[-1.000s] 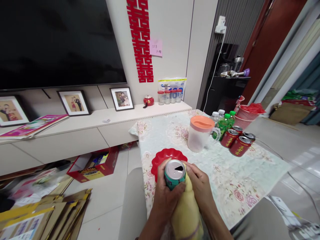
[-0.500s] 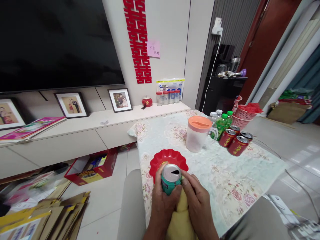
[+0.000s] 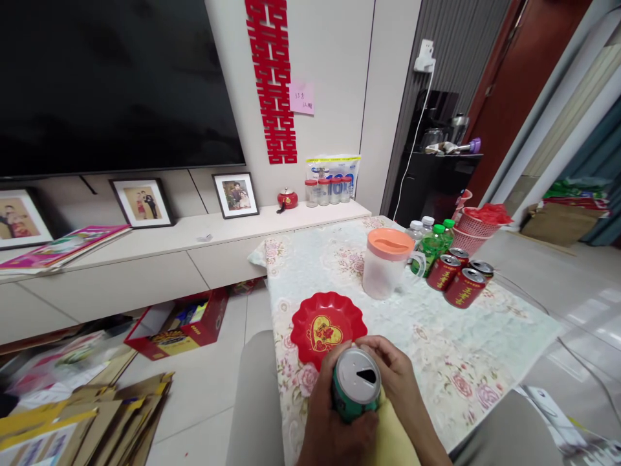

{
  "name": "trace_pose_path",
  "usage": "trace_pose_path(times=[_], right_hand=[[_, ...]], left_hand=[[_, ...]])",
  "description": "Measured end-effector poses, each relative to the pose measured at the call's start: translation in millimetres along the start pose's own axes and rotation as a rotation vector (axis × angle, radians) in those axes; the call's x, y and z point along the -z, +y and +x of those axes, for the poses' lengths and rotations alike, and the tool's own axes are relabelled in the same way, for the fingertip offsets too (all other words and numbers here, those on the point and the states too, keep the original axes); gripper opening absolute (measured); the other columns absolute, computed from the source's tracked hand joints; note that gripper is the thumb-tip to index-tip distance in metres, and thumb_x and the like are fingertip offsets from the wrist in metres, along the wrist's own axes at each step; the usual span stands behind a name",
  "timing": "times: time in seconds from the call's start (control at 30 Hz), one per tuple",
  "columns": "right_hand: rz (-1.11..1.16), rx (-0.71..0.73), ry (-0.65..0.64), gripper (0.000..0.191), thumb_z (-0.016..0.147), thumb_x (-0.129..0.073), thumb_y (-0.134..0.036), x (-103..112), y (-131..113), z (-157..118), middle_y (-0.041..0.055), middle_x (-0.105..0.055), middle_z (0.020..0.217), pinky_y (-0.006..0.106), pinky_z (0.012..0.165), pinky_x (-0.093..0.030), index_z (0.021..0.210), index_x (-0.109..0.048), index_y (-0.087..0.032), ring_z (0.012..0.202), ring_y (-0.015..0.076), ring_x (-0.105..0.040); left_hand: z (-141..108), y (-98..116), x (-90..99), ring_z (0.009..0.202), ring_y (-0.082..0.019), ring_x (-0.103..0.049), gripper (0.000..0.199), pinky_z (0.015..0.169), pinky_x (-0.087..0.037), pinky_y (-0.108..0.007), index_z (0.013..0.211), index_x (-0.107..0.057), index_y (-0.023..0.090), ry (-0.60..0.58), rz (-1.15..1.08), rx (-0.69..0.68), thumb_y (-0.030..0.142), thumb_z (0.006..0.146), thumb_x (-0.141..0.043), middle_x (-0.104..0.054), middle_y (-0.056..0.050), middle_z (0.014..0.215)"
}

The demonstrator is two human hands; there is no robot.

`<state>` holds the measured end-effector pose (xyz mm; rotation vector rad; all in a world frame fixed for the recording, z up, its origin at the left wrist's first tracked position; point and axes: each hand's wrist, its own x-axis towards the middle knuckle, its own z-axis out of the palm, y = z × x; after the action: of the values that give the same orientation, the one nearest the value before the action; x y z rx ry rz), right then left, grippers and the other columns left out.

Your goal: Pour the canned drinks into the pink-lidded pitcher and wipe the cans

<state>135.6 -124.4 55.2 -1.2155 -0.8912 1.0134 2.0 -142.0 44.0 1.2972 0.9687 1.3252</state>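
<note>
An opened green drink can (image 3: 358, 382) with a silver top is in my left hand (image 3: 323, 417), whose fingers wrap round its side. Pressed to the far right side of the can is my right hand (image 3: 400, 378), fingers curled. A yellow cloth (image 3: 395, 430) runs from between my hands down toward my lap, and the right hand grips it; part of this grip is hidden. Just beyond the can lies a red scalloped plate (image 3: 301, 323) with a gold heart print, on a floral tablecloth (image 3: 417, 395).
A clear pitcher (image 3: 383, 275) with an orange lid stands further back. To its right are several red cans (image 3: 463, 291) and bottles with green caps (image 3: 431, 244). Pink baskets (image 3: 475, 226) stand behind them. Flattened cardboard (image 3: 111, 421) and a red box (image 3: 208, 320) lie on the floor at left.
Both hands have drawn the can closer to me and slightly right, off the plate's near edge, so the plate's heart print now shows. The right hand's fingers have shifted to behind the can.
</note>
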Motion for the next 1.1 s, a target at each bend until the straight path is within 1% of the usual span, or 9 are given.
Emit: trace_pose_path(times=[0.17,0.3,0.4,0.57,0.63,0.73,0.9,0.97,1.1], right_hand=[[-0.123,0.044,0.022,0.04,0.089,-0.067,-0.058,-14,8,-12,0.0074,-0.078,0.089,0.033,0.072,-0.056,0.09,-0.078,-0.02,0.08,0.0235,-0.07],[-0.21,0.135,0.103,0.036,0.095,-0.06,-0.051,-24,4,-27,0.0093,-0.078,0.102,0.034,0.086,-0.058,0.103,-0.078,-0.022,0.095,0.0249,-0.072],[-0.243,0.235,0.128,0.032,0.095,-0.061,-0.046,-26,-4,-35,0.0096,-0.077,0.107,0.032,0.089,-0.059,0.11,-0.079,-0.023,0.101,0.0244,-0.073],[-0.224,0.378,0.165,0.028,0.094,-0.065,-0.036,-21,-14,-38,0.0086,-0.077,0.11,0.027,0.088,-0.059,0.116,-0.078,-0.024,0.103,0.0218,-0.073],[-0.194,0.34,0.183,0.027,0.093,-0.067,-0.038,-17,-13,-33,0.0083,-0.076,0.112,0.028,0.091,-0.057,0.114,-0.079,-0.025,0.106,0.0222,-0.071],[-0.047,0.131,0.162,0.032,0.087,-0.075,-0.044,-11,-7,-21,0.0083,-0.077,0.117,0.033,0.096,-0.056,0.113,-0.079,-0.025,0.11,0.0252,-0.07],[0.163,-0.109,0.064,0.041,0.078,-0.081,-0.053,-15,-2,-9,0.01,-0.081,0.099,0.037,0.08,-0.06,0.101,-0.08,-0.02,0.091,0.0285,-0.075],[0.154,-0.112,0.029,0.043,0.086,-0.071,-0.059,-20,0,-13,0.0108,-0.081,0.101,0.039,0.083,-0.06,0.102,-0.08,-0.02,0.091,0.0288,-0.075],[0.083,0.057,-0.022,0.052,0.096,-0.055,-0.06,-31,11,-29,0.0104,-0.069,0.139,0.045,0.112,-0.047,0.131,-0.07,-0.025,0.131,0.0315,-0.06]], left_hand=[[10,-6,11.3,0.13,-0.034,-0.062,0.072,0.11,-0.054,-0.046,0.136,-0.057,0.026,0.06,0.103,-0.011,0.025,0.067,-0.078,-0.067,-0.011,0.137],[19,-5,16.0,0.119,-0.034,-0.068,0.066,0.102,-0.058,-0.046,0.129,-0.056,0.021,0.126,0.066,0.04,0.04,0.07,-0.078,-0.07,-0.013,0.127],[19,-2,17.7,0.111,-0.032,-0.071,0.065,0.096,-0.06,-0.043,0.127,-0.051,0.021,0.101,-0.022,0.104,0.045,0.072,-0.078,-0.073,-0.013,0.12],[14,10,11.9,0.108,-0.029,-0.072,0.063,0.095,-0.059,-0.038,0.129,-0.055,0.019,0.1,-0.029,0.201,0.029,0.069,-0.075,-0.074,-0.01,0.118],[11,14,5.8,0.115,-0.029,-0.068,0.065,0.102,-0.056,-0.038,0.128,-0.058,0.019,0.141,-0.003,0.198,0.022,0.064,-0.069,-0.073,-0.01,0.122],[7,15,-0.6,0.122,-0.029,-0.065,0.066,0.107,-0.053,-0.037,0.126,-0.061,0.019,0.127,0.006,0.133,0.021,0.06,-0.064,-0.072,-0.009,0.126],[12,7,10.0,0.126,-0.029,-0.063,0.067,0.109,-0.051,-0.038,0.129,-0.06,0.021,0.036,0.058,0.087,0.018,0.062,-0.065,-0.069,-0.008,0.132],[18,3,16.4,0.127,-0.029,-0.062,0.068,0.11,-0.051,-0.041,0.132,-0.057,0.022,0.017,0.107,0.072,0.018,0.065,-0.067,-0.067,-0.009,0.134],[28,2,16.9,0.12,-0.031,-0.063,0.061,0.107,-0.052,-0.043,0.129,-0.057,0.02,0.095,0.168,-0.044,0.027,0.07,-0.07,-0.063,-0.012,0.127]])
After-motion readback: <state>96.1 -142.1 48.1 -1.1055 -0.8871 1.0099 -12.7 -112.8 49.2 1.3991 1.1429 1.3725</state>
